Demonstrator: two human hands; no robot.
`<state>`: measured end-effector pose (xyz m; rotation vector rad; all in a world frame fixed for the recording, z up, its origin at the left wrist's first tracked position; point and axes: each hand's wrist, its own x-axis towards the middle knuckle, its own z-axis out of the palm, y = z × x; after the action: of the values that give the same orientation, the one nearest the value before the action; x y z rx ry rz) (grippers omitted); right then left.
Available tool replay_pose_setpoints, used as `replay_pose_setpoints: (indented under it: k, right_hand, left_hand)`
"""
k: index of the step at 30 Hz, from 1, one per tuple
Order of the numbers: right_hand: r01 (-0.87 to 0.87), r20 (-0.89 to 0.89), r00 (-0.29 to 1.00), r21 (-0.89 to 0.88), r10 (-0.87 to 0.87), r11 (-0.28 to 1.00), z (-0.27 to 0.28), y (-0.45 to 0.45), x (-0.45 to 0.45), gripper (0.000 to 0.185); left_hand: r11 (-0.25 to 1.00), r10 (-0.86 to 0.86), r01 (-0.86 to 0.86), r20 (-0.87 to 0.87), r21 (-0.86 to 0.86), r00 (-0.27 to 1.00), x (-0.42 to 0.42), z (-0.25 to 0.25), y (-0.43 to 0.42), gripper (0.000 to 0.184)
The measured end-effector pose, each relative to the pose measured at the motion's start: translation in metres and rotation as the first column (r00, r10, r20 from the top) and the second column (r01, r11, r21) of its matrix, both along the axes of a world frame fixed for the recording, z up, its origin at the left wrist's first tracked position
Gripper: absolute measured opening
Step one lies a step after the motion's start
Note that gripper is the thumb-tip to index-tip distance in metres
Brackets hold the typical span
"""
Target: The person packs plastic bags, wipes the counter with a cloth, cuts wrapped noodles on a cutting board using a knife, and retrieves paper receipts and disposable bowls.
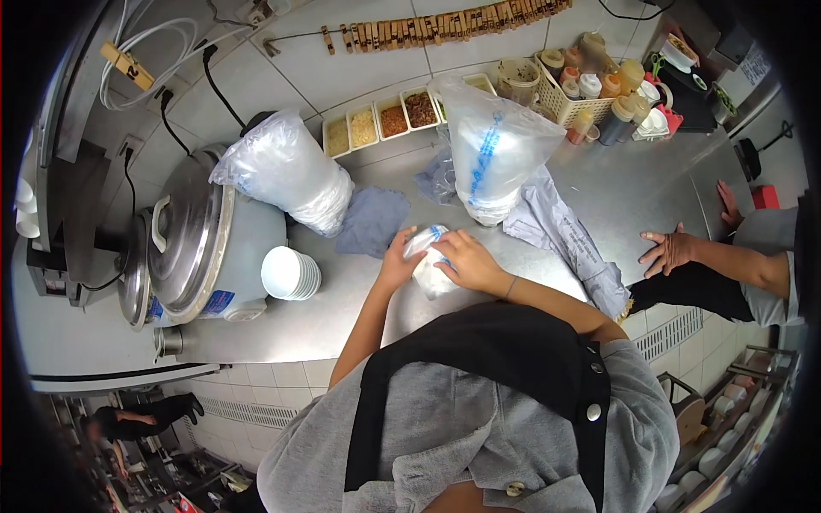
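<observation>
A small white bundle in clear plastic with blue print is held between my two hands over the steel counter. My left hand grips its left side, fingers curled against the wrap. From the right, my right hand presses on its top and side with bent fingers. What lies inside the wrap cannot be made out. Just beyond my hands stands a large clear bag with blue lettering, full of white items. Left of it leans a second filled plastic bag, beside a grey-blue cloth.
A stack of white cups lies tilted near large lidded pots on the left. Topping trays and a basket of sauce bottles line the back. A flattened printed bag lies rightward, near another person's hand.
</observation>
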<state>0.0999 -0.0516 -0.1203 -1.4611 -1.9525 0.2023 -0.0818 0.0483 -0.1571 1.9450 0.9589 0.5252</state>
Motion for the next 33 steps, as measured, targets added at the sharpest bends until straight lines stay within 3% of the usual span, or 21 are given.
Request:
replay_pose_setpoints:
  k: [2, 5, 8, 10, 12, 14, 15, 18, 20, 22, 23, 24, 28, 30, 31, 32, 33]
  right_hand:
    - [-0.073, 0.050, 0.996, 0.092, 0.069, 0.993, -0.005, 0.016, -0.006, 0.027]
    - [-0.174, 0.070, 0.983, 0.057, 0.170, 0.983, 0.022, 0.060, -0.027, 0.015]
    - [-0.214, 0.151, 0.970, 0.144, 0.192, 0.966, 0.022, 0.107, -0.063, 0.014]
    - [-0.149, 0.230, 0.968, 0.204, 0.101, 0.968, -0.027, 0.125, -0.080, 0.014]
    - [-0.085, 0.301, 0.954, 0.264, 0.001, 0.961, -0.054, 0.137, -0.090, 0.013]
    - [-0.168, 0.401, 0.904, 0.013, 0.149, 0.986, -0.065, 0.140, -0.085, 0.020]
    - [-0.170, 0.409, 0.900, 0.013, 0.150, 0.985, -0.060, 0.143, -0.081, 0.020]
    - [-0.177, 0.386, 0.901, -0.093, 0.199, 0.980, -0.018, 0.121, -0.068, 0.030]
    - [-0.182, 0.124, 0.975, -0.044, 0.186, 0.982, 0.019, 0.088, -0.050, 0.036]
    - [-0.214, 0.001, 0.977, 0.092, 0.215, 0.973, 0.014, 0.058, -0.031, 0.039]
    - [-0.204, 0.006, 0.979, 0.135, 0.205, 0.970, 0.018, 0.038, -0.019, 0.040]
    - [-0.192, 0.009, 0.981, 0.178, 0.194, 0.965, 0.023, 0.020, -0.007, 0.043]
    - [-0.066, 0.070, 0.996, 0.098, 0.059, 0.993, 0.007, -0.022, 0.024, 0.038]
    - [-0.041, 0.043, 0.998, 0.042, 0.039, 0.998, -0.021, -0.029, 0.031, 0.030]
    - [-0.003, -0.013, 1.000, 0.049, 0.004, 0.999, -0.018, -0.028, 0.030, 0.020]
    - [0.007, -0.017, 1.000, 0.045, -0.006, 0.999, -0.015, -0.026, 0.030, 0.020]
    - [0.054, -0.084, 0.995, 0.090, -0.047, 0.994, -0.002, -0.024, 0.028, 0.019]
  left_hand:
    - [0.986, 0.046, -0.025, 0.123, -0.167, 0.991, -0.005, -0.009, -0.011, 0.051]
    - [0.982, 0.071, -0.033, 0.199, -0.187, 0.978, -0.005, -0.016, -0.034, 0.050]
    - [0.960, 0.172, -0.102, 0.262, -0.260, 0.950, -0.005, -0.036, -0.047, 0.055]
    - [0.959, 0.204, -0.131, 0.294, -0.249, 0.934, -0.009, -0.048, -0.055, 0.055]
    - [0.896, 0.311, -0.174, 0.299, -0.408, 0.902, -0.011, -0.047, -0.064, 0.054]
    - [0.854, 0.357, -0.148, 0.356, -0.499, 0.863, -0.010, -0.039, -0.071, 0.050]
    - [0.843, 0.386, -0.156, 0.376, -0.515, 0.843, -0.009, -0.039, -0.068, 0.050]
    - [0.796, 0.447, -0.195, 0.339, -0.574, 0.828, -0.010, -0.033, -0.066, 0.047]
    - [0.767, 0.469, -0.222, 0.289, -0.602, 0.835, -0.017, -0.040, -0.060, 0.045]
    - [0.916, 0.357, -0.251, 0.349, -0.312, 0.867, -0.024, -0.070, -0.048, 0.040]
    - [0.844, 0.434, -0.232, 0.361, -0.483, 0.826, -0.017, -0.045, -0.048, 0.039]
    - [0.840, 0.440, -0.234, 0.362, -0.489, 0.822, -0.012, -0.039, -0.045, 0.039]
    - [0.851, 0.447, -0.265, 0.359, -0.453, 0.820, -0.002, -0.022, -0.038, 0.040]
    - [0.938, 0.291, -0.213, 0.288, -0.274, 0.912, 0.001, -0.017, -0.036, 0.044]
    - [0.939, 0.292, -0.244, 0.185, -0.242, 0.938, 0.002, -0.008, -0.035, 0.064]
    - [0.940, 0.283, -0.236, 0.179, -0.245, 0.942, 0.003, 0.002, -0.034, 0.064]
    - [0.977, 0.143, -0.170, 0.192, 0.132, 0.971, 0.005, 0.021, -0.033, 0.076]
